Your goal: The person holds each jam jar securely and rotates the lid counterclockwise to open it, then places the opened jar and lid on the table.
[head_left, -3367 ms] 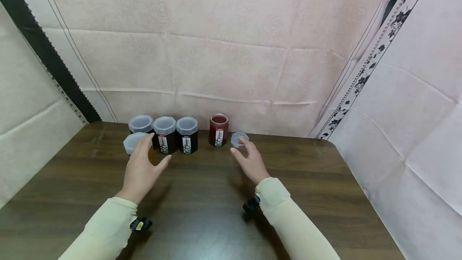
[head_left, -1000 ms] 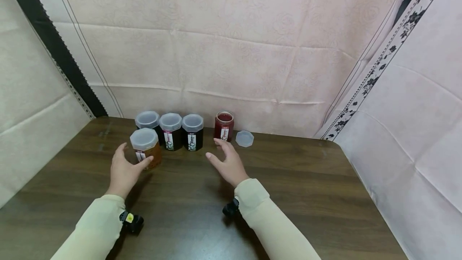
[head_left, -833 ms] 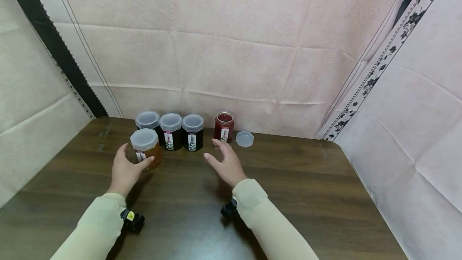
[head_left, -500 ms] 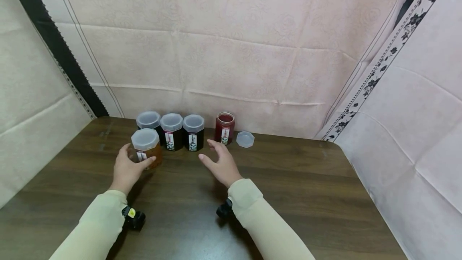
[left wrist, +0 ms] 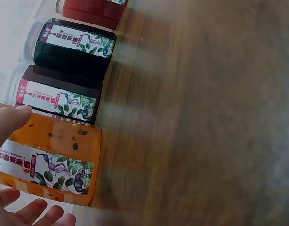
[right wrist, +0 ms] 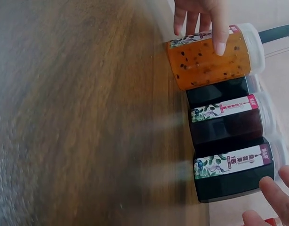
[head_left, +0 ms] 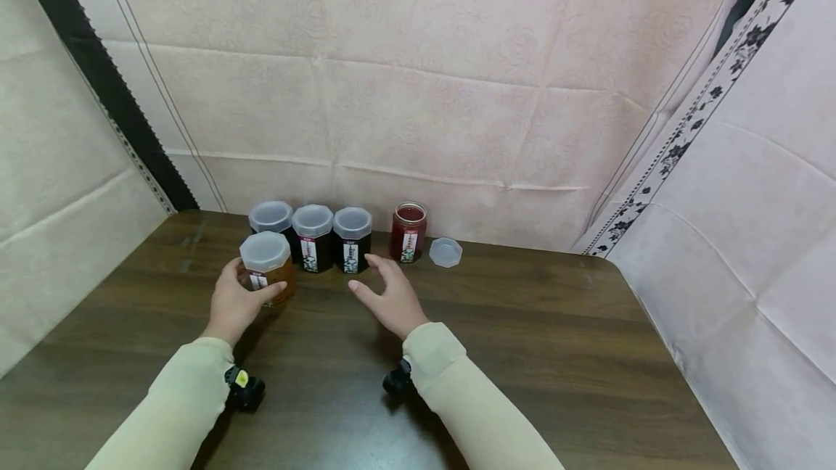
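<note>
My left hand (head_left: 234, 308) holds a clear-lidded jar of orange jam with dark seeds (left wrist: 64, 136), standing upright on the table at the row's left front. In the right wrist view, the left thumb lies along one face of this jar, its other fingers round the labelled side. My right hand (head_left: 392, 301) hovers in front of the nearest dark jam jar (head_left: 353, 254), thumb and fingers spread, holding nothing. A second dark jar (head_left: 315, 252) stands between. Farther right is an uncovered jar of red jam (head_left: 409, 231), with a loose translucent lid (head_left: 445, 252) beside it.
Another dark jar with a frosted lid (head_left: 271, 217) stands behind the orange one. The jars line the back edge of the brown wooden table (head_left: 555, 325). Pale cloth (head_left: 418, 93) hangs behind and at both sides.
My right hand has moved left, from the loose lid to before the dark jar. The left hand has come down from beside the orange jar's lid to its body and closed round it.
</note>
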Available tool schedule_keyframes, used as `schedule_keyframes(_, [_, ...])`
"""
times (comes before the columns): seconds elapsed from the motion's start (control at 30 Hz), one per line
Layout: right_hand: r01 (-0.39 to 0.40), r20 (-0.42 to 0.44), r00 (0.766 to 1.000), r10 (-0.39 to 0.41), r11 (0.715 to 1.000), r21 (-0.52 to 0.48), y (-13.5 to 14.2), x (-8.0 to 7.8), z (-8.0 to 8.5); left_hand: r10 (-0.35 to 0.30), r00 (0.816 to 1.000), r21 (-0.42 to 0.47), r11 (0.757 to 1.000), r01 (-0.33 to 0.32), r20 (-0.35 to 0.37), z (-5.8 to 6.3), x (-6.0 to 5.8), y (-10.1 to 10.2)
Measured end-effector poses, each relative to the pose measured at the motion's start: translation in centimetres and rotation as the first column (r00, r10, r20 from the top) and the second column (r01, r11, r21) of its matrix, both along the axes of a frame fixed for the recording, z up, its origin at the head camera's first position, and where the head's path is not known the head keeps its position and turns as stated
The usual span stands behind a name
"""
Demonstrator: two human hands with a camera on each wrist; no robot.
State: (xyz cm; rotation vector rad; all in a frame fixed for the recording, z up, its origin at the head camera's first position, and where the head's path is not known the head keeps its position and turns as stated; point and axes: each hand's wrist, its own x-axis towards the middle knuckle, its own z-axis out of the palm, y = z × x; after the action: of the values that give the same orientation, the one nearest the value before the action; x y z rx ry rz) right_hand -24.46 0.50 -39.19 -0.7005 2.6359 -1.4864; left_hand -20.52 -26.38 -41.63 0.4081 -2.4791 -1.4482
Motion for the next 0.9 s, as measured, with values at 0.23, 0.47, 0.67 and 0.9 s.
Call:
schedule_keyframes(0.23, [-0.009,-0.003,1.0,0.01,1.0,0.014,-0.8,-0.1,0.0,-0.001,1.0,0.01,1.0,0.001,0.014,0.0,-0.3,0.2])
schedule_keyframes(0.47, [-0.02,0.016,1.0,0.02,1.0,0.016,-1.4,0.1,0.0,0.003,1.0,0.037,0.999,-0.004,0.031,-0.1,-0.4,0.4])
schedule_keyframes(0.67, [-0.02,0.032,0.999,0.019,1.0,0.016,-1.8,0.3,-0.3,-0.007,0.999,0.056,0.998,0.005,0.041,-0.2,-0.7,0.4])
schedule_keyframes(0.9, [-0.041,0.025,0.999,0.041,0.999,0.0,-2.2,0.4,-0.2,-0.05,0.998,0.094,0.994,0.046,0.041,-0.3,-0.9,0.0])
